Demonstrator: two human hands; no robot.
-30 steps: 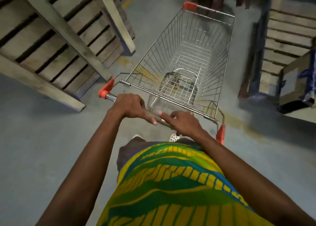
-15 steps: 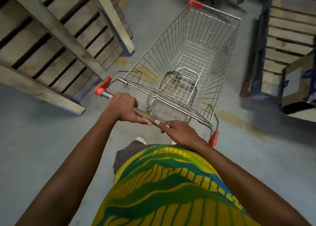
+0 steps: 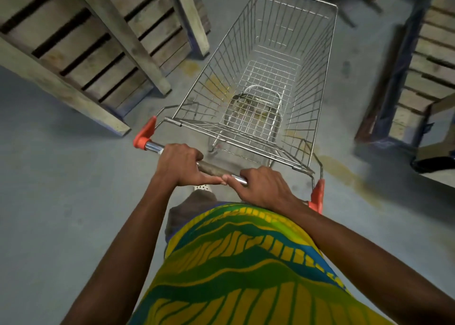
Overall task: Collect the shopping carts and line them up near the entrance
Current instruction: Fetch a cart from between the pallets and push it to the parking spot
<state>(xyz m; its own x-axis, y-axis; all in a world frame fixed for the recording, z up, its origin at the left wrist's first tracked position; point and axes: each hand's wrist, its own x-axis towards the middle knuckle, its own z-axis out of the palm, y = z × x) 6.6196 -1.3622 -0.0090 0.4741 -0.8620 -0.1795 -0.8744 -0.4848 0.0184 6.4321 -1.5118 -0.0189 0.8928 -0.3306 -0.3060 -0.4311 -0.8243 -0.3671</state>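
An empty wire shopping cart [image 3: 317,61] with orange corner caps stands in front of me on the grey floor, its nose pointing up the frame. Its chrome handle bar [image 3: 216,168] runs across just ahead of my body. My left hand [image 3: 181,163] is wrapped around the bar left of its middle. My right hand [image 3: 264,185] grips the same bar to the right, close to the left one. The folded child seat lies flat inside the basket at the near end.
A large wooden pallet rack [image 3: 81,41] slants along the left, its corner near the cart's front left. Another stack of wooden pallets [image 3: 428,61] stands at the right. Worn yellow floor paint [image 3: 342,169] crosses under the cart. Open floor lies at the lower left.
The cart has rolled forward between the pallets and swung a little to the right. Both hands have kept their grip on the handle bar.
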